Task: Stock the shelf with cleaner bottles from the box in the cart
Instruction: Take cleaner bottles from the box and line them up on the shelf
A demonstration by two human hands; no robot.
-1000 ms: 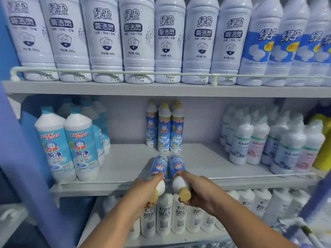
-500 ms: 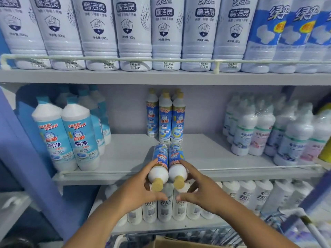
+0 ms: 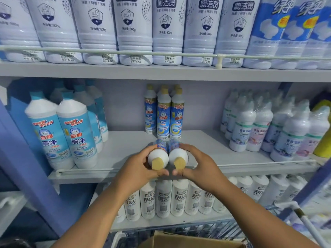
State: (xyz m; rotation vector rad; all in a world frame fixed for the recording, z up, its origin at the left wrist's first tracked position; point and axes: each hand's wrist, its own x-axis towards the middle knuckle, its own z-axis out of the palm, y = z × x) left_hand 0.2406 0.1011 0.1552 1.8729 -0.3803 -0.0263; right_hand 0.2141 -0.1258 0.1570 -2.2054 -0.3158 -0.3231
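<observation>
On the left, one yellow-capped cleaner bottle (image 3: 158, 154) is being gripped round its white shoulder by the left hand (image 3: 138, 167); beside it and touching, a second bottle (image 3: 178, 154) is being gripped likewise by the right hand (image 3: 200, 166). Both are being tipped cap-first toward the camera, their bases over the front of the middle shelf (image 3: 125, 147), before the standing row of matching bottles (image 3: 163, 113). The bottles are being judged rigid, moderately heavy and smooth, so the shoulder is being favoured over the label. The box (image 3: 188, 240) is showing below.
</observation>
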